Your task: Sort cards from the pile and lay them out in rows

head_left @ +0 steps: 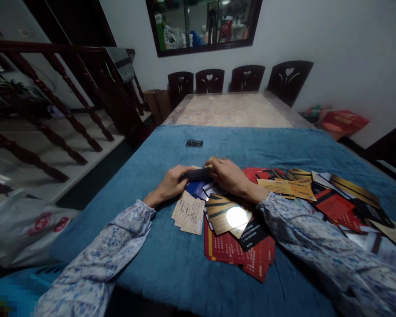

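Observation:
Between my two hands a small stack of dark cards point(198, 173) is held on edge above the table. The fingers of my left hand point(172, 182) close on its left end. My right hand point(229, 175) grips the right end, its fingertips partly hidden. Just below lie blue cards point(198, 189) and a fan of beige cards point(189, 213). Gold cards point(222, 215), one with a bright glare, overlap a black card point(252, 233) and a spread of red cards point(226, 246). One black card point(194, 143) lies alone farther off.
A mixed heap of red, gold, black and white cards point(336, 204) covers the right side of the blue cloth point(152, 259). Dark chairs point(247, 79) line the table's far end. A white plastic bag point(29, 229) stands at the left, near a wooden railing point(66, 101).

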Tool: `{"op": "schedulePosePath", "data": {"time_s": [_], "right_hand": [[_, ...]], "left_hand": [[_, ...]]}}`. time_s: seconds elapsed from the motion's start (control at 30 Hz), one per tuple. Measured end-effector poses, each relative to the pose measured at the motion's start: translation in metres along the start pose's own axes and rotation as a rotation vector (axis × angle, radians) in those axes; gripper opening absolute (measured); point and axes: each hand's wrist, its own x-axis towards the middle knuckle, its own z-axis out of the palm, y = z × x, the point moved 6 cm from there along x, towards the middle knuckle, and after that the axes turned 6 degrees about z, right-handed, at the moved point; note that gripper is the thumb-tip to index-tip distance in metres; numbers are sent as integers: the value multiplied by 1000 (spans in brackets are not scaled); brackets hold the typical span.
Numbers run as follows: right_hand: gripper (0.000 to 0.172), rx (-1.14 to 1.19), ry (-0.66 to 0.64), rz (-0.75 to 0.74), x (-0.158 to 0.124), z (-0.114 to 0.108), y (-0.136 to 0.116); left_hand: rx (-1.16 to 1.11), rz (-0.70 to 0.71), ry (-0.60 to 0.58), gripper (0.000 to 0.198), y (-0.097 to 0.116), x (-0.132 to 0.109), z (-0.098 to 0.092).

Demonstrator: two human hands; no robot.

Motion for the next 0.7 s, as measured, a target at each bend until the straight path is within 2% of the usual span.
{"op": "schedulePosePath", "data": {"time_s": [0.2,0.33,0.7], "right_hand": [[22,45,-9,44,0,2,5],[10,71,-24,30,0,3,7],[12,340,121,79,15,-17,0]], "left_hand": [[25,-64,26,24,-4,0,-1],[31,-116,40,22,-7,0,-1],[-11,-104,98,19,-7,2,-2]]}}
